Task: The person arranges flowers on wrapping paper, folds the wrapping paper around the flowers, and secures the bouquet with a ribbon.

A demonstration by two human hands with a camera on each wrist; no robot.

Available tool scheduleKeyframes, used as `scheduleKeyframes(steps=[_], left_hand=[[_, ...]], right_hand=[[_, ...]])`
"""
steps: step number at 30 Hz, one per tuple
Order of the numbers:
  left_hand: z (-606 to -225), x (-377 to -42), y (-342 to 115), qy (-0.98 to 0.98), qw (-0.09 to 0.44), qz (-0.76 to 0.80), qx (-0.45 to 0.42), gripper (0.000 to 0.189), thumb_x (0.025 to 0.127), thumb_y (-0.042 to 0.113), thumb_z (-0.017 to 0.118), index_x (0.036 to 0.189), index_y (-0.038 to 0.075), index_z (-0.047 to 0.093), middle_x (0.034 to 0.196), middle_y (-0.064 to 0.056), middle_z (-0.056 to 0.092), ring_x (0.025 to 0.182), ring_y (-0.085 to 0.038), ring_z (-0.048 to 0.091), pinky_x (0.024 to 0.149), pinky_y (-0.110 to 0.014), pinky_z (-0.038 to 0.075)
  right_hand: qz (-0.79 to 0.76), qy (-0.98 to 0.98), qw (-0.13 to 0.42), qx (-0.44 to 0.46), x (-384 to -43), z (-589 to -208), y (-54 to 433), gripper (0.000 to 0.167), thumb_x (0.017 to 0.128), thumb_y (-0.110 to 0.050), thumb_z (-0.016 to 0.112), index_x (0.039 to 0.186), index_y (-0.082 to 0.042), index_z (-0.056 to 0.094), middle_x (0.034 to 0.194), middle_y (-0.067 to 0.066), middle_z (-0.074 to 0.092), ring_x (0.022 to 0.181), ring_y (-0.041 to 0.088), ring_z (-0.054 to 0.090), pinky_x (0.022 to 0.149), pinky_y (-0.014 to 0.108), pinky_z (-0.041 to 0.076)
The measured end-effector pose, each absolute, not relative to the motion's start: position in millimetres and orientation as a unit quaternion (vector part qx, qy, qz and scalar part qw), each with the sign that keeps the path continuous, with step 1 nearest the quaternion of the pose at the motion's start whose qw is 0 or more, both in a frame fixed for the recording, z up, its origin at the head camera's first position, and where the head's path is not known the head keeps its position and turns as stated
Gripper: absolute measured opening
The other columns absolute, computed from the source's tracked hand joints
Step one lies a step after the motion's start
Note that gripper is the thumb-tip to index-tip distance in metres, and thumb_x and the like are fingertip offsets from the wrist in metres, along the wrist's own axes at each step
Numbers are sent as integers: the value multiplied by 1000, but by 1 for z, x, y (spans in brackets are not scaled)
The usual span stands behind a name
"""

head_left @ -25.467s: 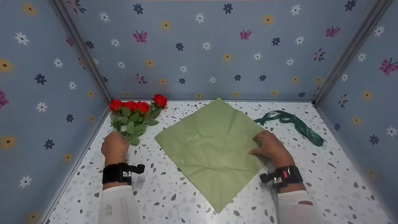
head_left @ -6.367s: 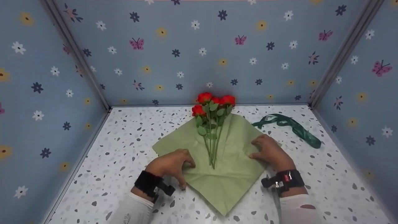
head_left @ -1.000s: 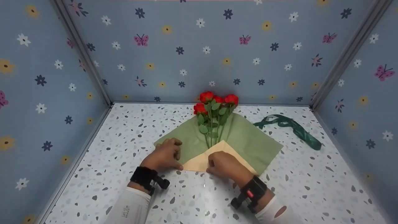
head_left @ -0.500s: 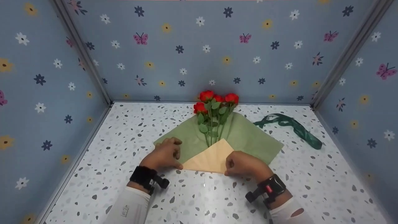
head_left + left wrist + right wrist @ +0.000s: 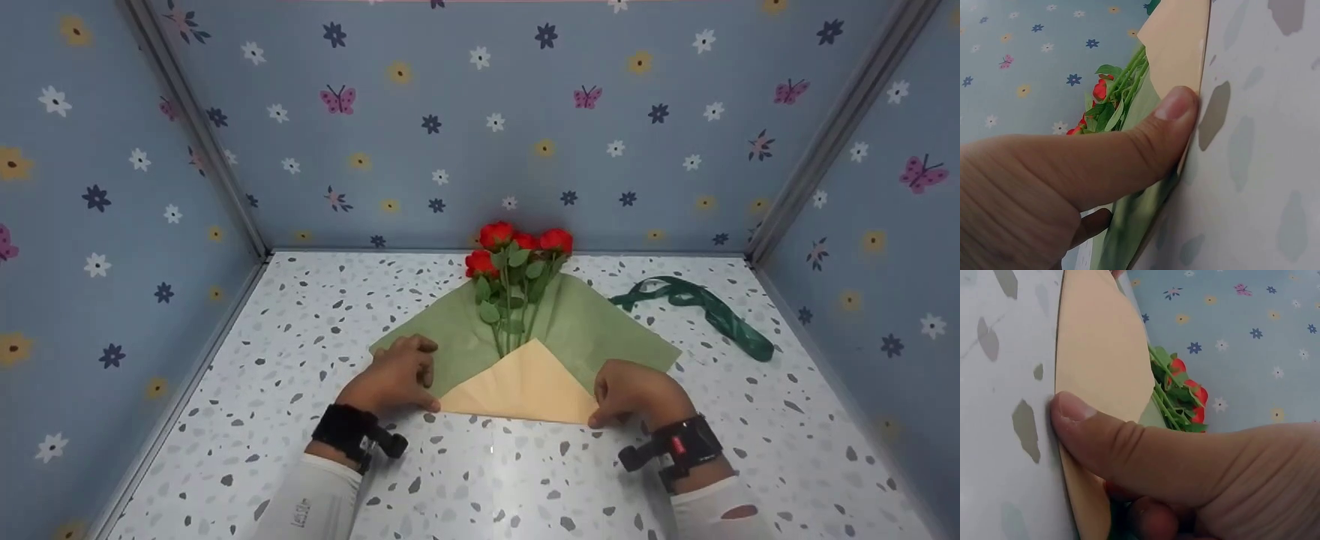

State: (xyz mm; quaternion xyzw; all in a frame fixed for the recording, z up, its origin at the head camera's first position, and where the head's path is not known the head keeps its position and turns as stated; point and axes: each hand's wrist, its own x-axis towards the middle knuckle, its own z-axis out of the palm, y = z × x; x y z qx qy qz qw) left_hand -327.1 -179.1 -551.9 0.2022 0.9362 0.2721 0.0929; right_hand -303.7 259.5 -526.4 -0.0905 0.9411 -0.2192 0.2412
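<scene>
A sheet of green wrapping paper (image 5: 600, 322) lies on the table, its near corner folded up to show a cream underside (image 5: 525, 386). Several red roses (image 5: 496, 235) with green leaves and stems lie on it, the lower stems hidden under the flap. My left hand (image 5: 394, 375) rests on the paper's left part, its thumb pressing the left end of the fold (image 5: 1179, 50), index finger and thumb apart. With fingers curled, my right hand (image 5: 637, 390) pinches the fold's right end; in the right wrist view its thumb (image 5: 1078, 410) lies along the crease.
A dark green ribbon (image 5: 739, 330) lies loosely bunched to the right of the paper. Blue flower-patterned panels (image 5: 420, 157) enclose the speckled white table (image 5: 300, 300) at the back and both sides; the rose heads sit close to the back panel.
The roses moved from the left onto the paper, and its near corner was folded up over the stems. Over the last second my right hand slid rightward along the fold; my left stayed put.
</scene>
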Motion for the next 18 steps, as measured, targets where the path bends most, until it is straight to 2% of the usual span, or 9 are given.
scheduleKeyframes(steps=[7, 18], left_hand=[[-553, -326, -178, 938, 98, 273, 188, 42, 72, 35, 108, 78, 23, 69, 168, -1, 56, 160, -37, 44, 131, -68, 31], [-551, -325, -178, 938, 102, 273, 188, 42, 72, 34, 108, 79, 22, 68, 168, -2, 56, 160, -38, 44, 133, -70, 27]], right_hand=[[-182, 953, 238, -51, -301, -521, 277, 38, 69, -26, 109, 72, -15, 73, 67, -1, 68, 64, 19, 63, 59, 32, 45], [-173, 955, 240, -31, -302, -521, 290, 39, 67, -25, 110, 71, -15, 73, 66, -3, 63, 65, 18, 56, 59, 33, 43]])
